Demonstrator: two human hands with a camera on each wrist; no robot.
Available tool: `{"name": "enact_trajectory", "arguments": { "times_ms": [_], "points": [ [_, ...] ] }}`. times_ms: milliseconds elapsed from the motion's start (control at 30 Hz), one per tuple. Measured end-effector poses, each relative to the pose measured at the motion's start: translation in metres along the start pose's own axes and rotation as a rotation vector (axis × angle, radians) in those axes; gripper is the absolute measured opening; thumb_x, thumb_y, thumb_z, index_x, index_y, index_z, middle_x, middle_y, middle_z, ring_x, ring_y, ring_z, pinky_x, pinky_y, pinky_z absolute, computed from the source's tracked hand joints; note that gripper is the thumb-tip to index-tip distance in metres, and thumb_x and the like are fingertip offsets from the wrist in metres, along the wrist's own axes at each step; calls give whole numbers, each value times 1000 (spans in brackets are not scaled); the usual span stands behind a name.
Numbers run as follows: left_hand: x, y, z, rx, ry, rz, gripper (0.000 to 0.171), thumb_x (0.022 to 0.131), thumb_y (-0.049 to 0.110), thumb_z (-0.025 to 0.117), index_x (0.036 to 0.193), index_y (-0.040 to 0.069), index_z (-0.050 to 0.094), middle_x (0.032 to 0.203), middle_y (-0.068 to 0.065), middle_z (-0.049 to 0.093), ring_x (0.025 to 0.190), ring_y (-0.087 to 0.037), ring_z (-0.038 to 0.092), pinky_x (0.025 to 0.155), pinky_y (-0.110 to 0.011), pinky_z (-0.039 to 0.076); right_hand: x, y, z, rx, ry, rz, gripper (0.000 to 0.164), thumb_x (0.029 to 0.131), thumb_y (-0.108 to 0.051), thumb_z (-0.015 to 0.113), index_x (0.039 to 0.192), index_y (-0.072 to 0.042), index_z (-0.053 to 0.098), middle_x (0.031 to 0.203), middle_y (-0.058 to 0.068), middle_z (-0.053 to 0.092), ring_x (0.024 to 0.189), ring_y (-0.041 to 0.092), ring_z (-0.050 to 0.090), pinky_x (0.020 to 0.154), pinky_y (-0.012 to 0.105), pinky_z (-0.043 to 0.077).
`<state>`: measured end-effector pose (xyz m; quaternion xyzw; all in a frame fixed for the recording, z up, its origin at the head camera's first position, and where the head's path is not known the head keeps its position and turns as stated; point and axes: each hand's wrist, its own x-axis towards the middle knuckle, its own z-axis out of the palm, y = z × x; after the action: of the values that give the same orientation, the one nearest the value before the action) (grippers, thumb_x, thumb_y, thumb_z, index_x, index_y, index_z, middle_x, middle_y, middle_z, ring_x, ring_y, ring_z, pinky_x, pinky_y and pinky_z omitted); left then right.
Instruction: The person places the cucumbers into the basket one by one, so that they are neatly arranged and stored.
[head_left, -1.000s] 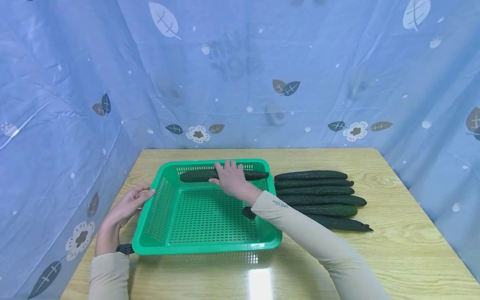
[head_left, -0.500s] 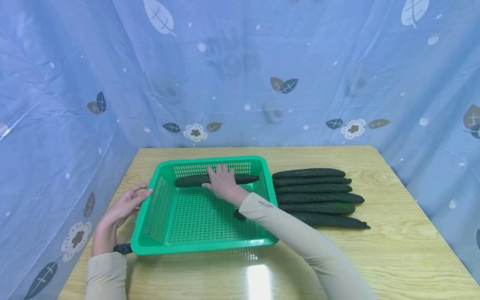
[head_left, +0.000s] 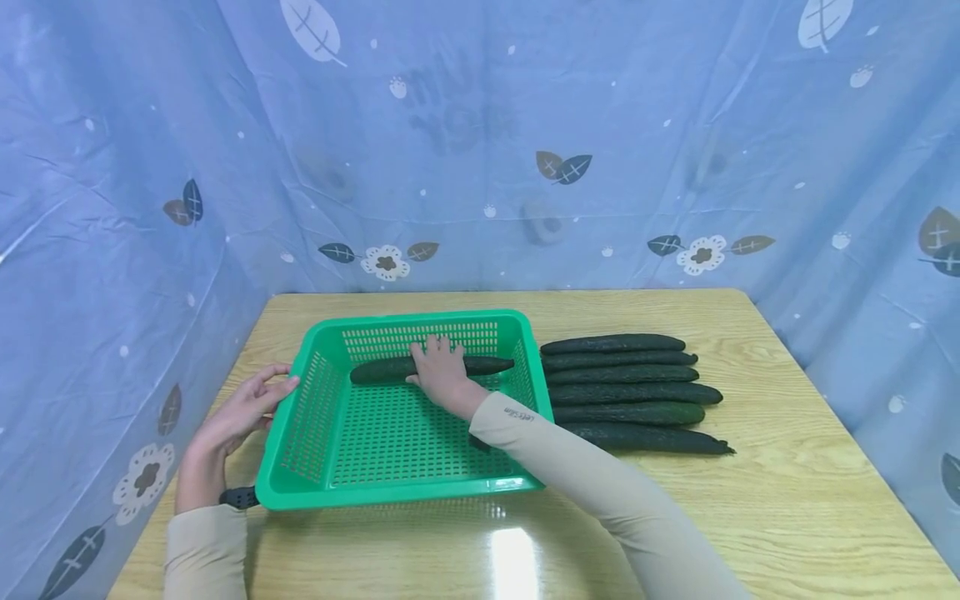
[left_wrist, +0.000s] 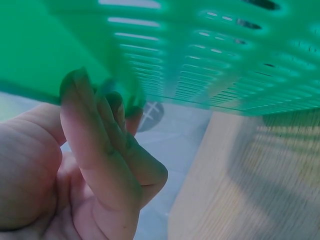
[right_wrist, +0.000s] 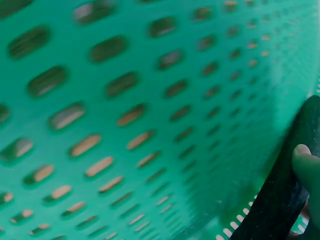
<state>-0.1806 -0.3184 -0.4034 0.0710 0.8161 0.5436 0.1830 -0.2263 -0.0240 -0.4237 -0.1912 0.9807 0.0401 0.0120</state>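
Note:
A green plastic basket point(head_left: 375, 499) with slotted walls stands left of the middle of the table. My left hand point(head_left: 243, 410) grips its left rim, thumb over the edge; in the left wrist view the fingers point(left_wrist: 100, 150) curl up under that rim. Inside the basket, my right hand point(head_left: 442, 379) holds a dark green cucumber point(head_left: 378, 370) around its middle. This cucumber lies crosswise, low along the far wall. The right wrist view shows the thumb point(right_wrist: 310, 167) on one side of it and fingertips peeking out beneath.
Several more cucumbers point(head_left: 626, 393) lie side by side on the wooden table point(head_left: 795, 500), close to the basket's right wall. My right forearm crosses the basket's right front corner. A blue patterned curtain point(head_left: 480, 167) hangs behind and beside the table.
The right hand has lowered the cucumber from just below the far rim to the basket's bottom, shifting it slightly left and nearer. My left hand keeps its grip on the rim.

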Motion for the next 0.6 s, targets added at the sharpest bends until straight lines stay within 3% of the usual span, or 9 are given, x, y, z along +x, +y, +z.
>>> {"name": "enact_trajectory", "arguments": {
  "times_ms": [267,600],
  "points": [
    [-2,1,-1,-18,-9,11,54,101,32,39,139,2,17,65,8,58,57,-9,57,55,-35,50,0,-2,6,-95,64,-27,54,92,-54,44,132,-18,38,123,10,45,110,27,48,91,47,42],
    [-1,-1,0,-31,-15,29,51,101,31,39,137,3,19,58,10,51,51,-6,51,50,-32,47,0,0,7,-148,29,-23,62,90,-56,47,138,-19,35,130,9,42,114,26,47,93,45,41]
  ]
}}
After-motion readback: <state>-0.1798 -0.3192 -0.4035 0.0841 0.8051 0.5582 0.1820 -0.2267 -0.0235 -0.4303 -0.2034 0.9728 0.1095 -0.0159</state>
